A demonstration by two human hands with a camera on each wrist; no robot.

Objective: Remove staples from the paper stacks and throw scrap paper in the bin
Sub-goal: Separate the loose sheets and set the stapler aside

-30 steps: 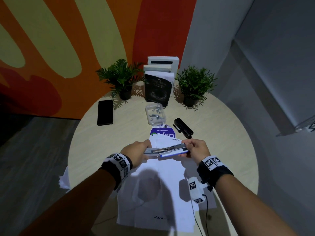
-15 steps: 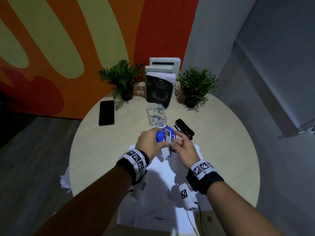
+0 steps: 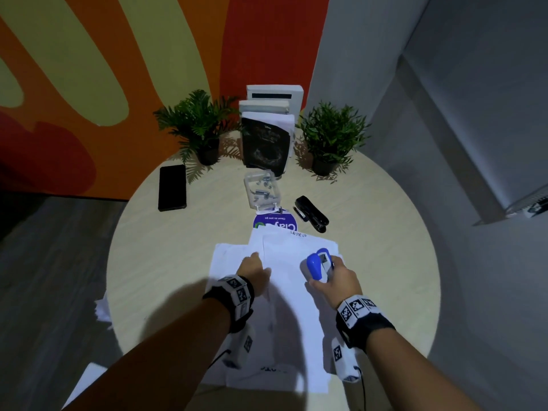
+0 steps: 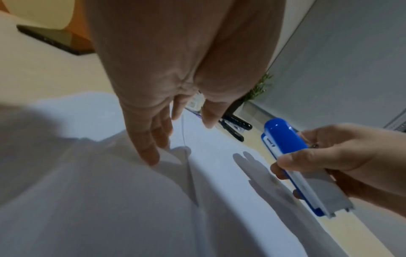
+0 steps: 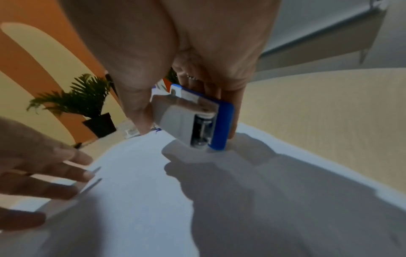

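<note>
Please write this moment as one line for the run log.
left hand: open, fingers on paper stack | right hand: grips blue stapler above papers | bin: not visible

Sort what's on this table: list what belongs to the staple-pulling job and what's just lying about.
In the job:
blue stapler, held by the right hand
white paper stacks, left hand resting on them

Lying about:
black phone
two potted plants
books
clear plastic box
black stapler
</note>
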